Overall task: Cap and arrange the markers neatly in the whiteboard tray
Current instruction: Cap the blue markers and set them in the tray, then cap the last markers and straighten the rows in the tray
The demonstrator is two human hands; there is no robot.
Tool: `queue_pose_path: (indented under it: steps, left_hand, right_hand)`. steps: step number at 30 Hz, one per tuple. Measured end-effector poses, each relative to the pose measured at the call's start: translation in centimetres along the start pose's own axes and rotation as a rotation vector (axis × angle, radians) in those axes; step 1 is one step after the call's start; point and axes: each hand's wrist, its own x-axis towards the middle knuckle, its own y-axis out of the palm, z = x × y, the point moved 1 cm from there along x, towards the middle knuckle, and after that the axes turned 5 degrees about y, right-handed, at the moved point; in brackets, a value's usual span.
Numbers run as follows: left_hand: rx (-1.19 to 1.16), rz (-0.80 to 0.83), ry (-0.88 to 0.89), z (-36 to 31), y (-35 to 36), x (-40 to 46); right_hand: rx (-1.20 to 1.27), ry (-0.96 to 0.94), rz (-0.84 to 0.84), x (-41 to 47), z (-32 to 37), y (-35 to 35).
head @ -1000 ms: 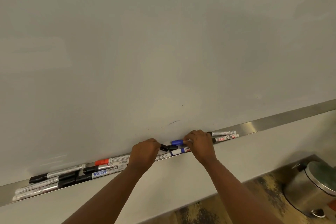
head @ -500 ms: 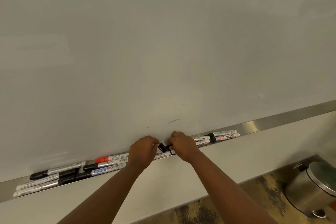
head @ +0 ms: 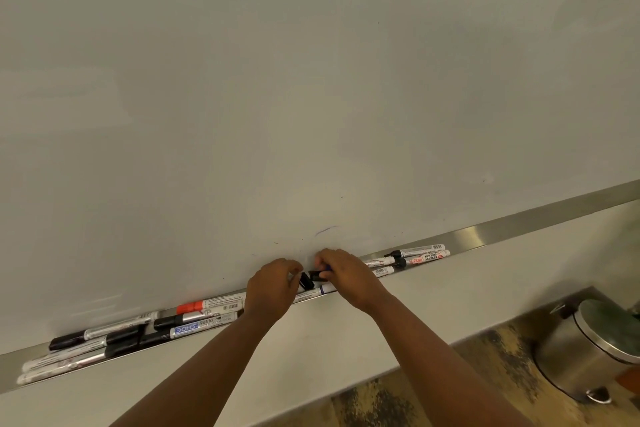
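The capping step is under way: the left hand (head: 273,289) pinches a black cap (head: 306,280) and the right hand (head: 348,276) grips a marker (head: 318,274) just above the tray (head: 519,231), so the next move requires aligning tip and cap.

We see a big pale wall (head: 311,62) above the hands, and a shiny metal bin (head: 588,350) on the patchy floor (head: 398,399) to their right.
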Motion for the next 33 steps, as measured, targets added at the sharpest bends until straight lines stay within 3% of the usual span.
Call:
queue_pose_path:
  steps: [8, 11, 15, 18, 21, 23, 27, 30, 33]
  left_hand:
    - [-0.097, 0.014, -0.049, -0.1, 0.5, 0.2]
    - [-0.394, 0.019, -0.089, -1.1, 0.4, 0.5]
    - [-0.892, -0.03, -0.3, -2.6, 0.8, 1.0]
    - [-0.93, -0.052, -0.331, -2.8, 1.2, 1.3]
    - [-0.848, -0.011, -0.323, -2.8, 1.3, 1.5]
    - [-0.789, -0.004, -0.304, -2.7, 1.4, 1.6]
    - [-0.745, 0.01, -0.304, -2.7, 1.6, 1.6]
    - [-0.747, 0.036, -0.323, -2.9, 1.6, 1.6]
    - [-0.749, 0.079, -0.334, -3.0, 1.7, 1.7]
  right_hand:
    - [0.067, -0.002, -0.069, -0.2, -0.7, 0.8]
    - [0.271, 0.036, -0.184, 0.0, -0.1, 0.7]
    - [0.451, 0.082, -0.235, 0.1, 0.5, 0.4]
    - [0.465, 0.105, -0.219, -0.2, 0.0, -0.8]
    - [0.297, 0.159, -0.317, -0.9, -2.8, -3.1]
    - [-0.008, 0.221, -0.342, -1.6, -6.3, -4.7]
    - [-0.479, 0.367, -0.231, -3.2, -10.9, -7.1]
    - [-0.626, 0.365, -0.061, -2.9, -11.7, -7.4]
    - [-0.677, 0.341, -0.008, -2.4, -12.1, -7.1]
